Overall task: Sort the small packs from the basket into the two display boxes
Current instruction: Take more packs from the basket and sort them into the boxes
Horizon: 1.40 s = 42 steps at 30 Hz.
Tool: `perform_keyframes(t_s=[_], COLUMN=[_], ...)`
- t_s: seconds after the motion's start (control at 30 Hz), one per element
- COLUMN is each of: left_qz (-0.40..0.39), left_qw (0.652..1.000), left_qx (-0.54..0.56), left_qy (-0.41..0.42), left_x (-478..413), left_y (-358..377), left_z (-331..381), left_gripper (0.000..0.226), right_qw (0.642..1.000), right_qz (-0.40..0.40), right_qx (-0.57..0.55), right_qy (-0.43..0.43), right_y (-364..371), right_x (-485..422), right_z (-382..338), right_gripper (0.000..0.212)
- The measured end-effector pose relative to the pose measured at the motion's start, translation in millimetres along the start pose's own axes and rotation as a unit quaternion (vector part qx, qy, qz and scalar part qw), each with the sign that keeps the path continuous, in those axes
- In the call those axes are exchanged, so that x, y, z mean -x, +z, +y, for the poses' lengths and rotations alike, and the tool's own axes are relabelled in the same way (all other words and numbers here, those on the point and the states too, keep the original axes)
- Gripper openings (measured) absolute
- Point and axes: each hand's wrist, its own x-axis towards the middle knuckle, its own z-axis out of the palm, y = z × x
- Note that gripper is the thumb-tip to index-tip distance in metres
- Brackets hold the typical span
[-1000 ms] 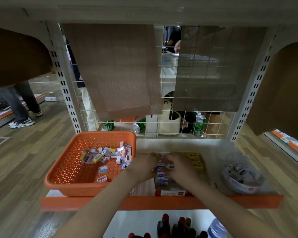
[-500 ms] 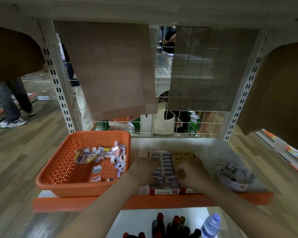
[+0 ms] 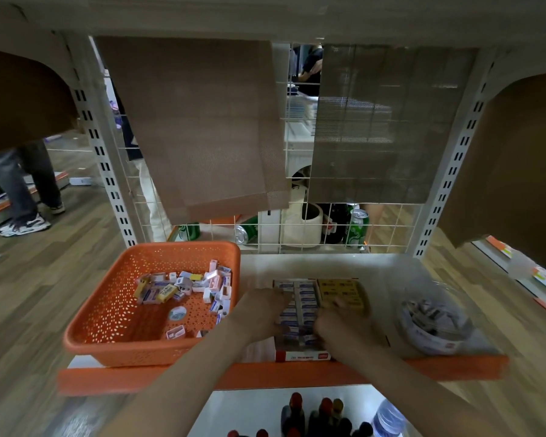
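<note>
View down over two bare forearms reaching onto a white metal shelf [image 3: 297, 266] with an orange front edge; at the left of the shelf stands an orange perforated plastic basket [image 3: 104, 298], with a loose heap of small packs [image 3: 183, 287], white, blue, yellow and pink, towards its back right corner; just right of the basket sits a low cardboard display box with a red-and-white front [image 3: 303, 355], filled with rows of blue-and-white packs [image 3: 306, 294]; touching its right side is a second box of yellow packs [image 3: 339, 290]. The left hand [image 3: 262, 310] lies palm down on the left rows of blue-and-white packs, fingertips on them; the right hand [image 3: 341, 323] is over the near right part of the same box, blurred; whether either hand has hold of a pack cannot be told. Further right stands a clear round plastic tub [image 3: 423, 337] holding small grey items; dark bottles [image 3: 316, 414] show on the shelf below.
</note>
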Motion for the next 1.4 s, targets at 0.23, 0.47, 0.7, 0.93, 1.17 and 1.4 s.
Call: perform_keyframes(t_s=[0.23, 0.47, 0.7, 0.93, 1.17, 1.4], left_qz=[0.013, 0.012, 0.007, 0.038, 0.124, 0.062], left_qw=[1.000, 1.000, 1.000, 0.999, 0.986, 0.971], left_qx=[0.002, 0.011, 0.012, 0.007, -0.012, -0.022], left_qy=[0.004, 0.008, 0.005, -0.006, -0.112, -0.231], left_x=[4, 6, 7, 13, 35, 82], left_y=[1, 2, 1, -11, -31, -31], left_z=[-7, -10, -12, -14, -47, -99], left_gripper=[0.041, 0.041, 0.038, 0.031, 0.025, 0.021], right_qw=[0.998, 0.997, 0.999, 0.997, 0.981, 0.968], right_qz=[0.012, 0.023, 0.019, 0.030, 0.144, 0.134], right_qx=[0.031, 0.012, -0.034, -0.047, -0.113, -0.166], right_qy=[-0.062, -0.071, -0.028, -0.061, -0.070, -0.130], right_y=[-1, 10, 10, -6, -47, -64], right_x=[-8, -12, -14, -14, -50, -87], right_z=[-5, 0, -1, 1, -30, -103], right_gripper=[0.033, 0.030, 0.023, 0.019, 0.022, 0.011])
